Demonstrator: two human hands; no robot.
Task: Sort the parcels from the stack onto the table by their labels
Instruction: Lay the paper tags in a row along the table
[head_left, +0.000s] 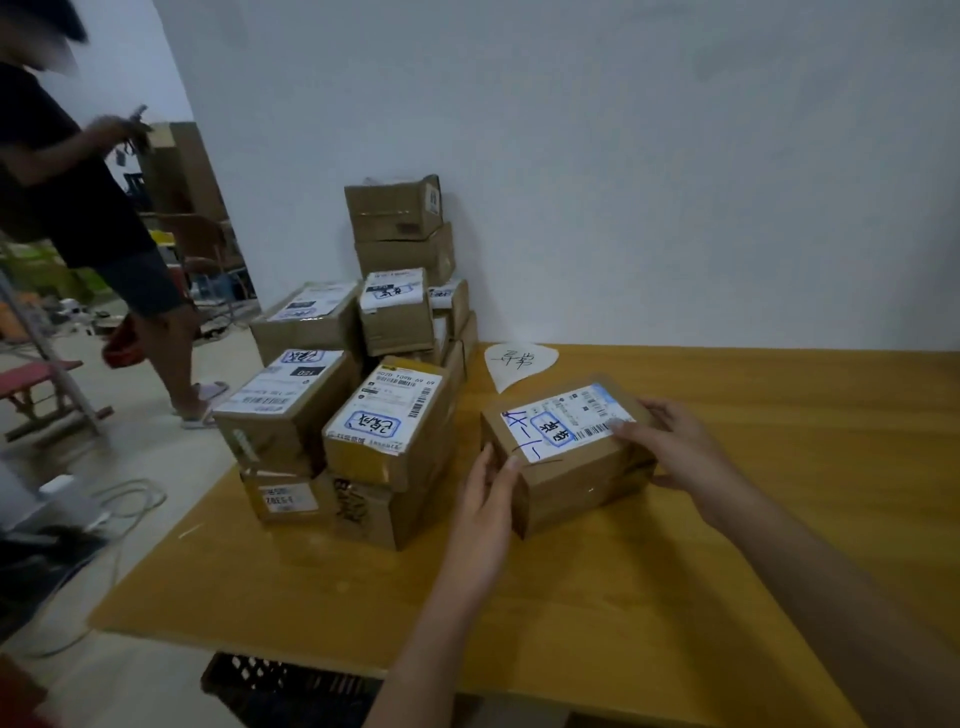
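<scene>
Yellow wooden table (597, 623): you are holding brown labelled cardboard parcel (571, 470) between your fingers, left hand (485, 499) pressing straight-fingered, right hand (675, 447) curling round it.

Bare left hand (485, 496) and bare right hand (675, 447), slim fingers (629, 429), short nails, unclothed forearms (810, 571).

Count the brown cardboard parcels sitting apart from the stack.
1: the brown cardboard parcel right of the stack, between the left hand and right hand; none looks hidden.
</scene>
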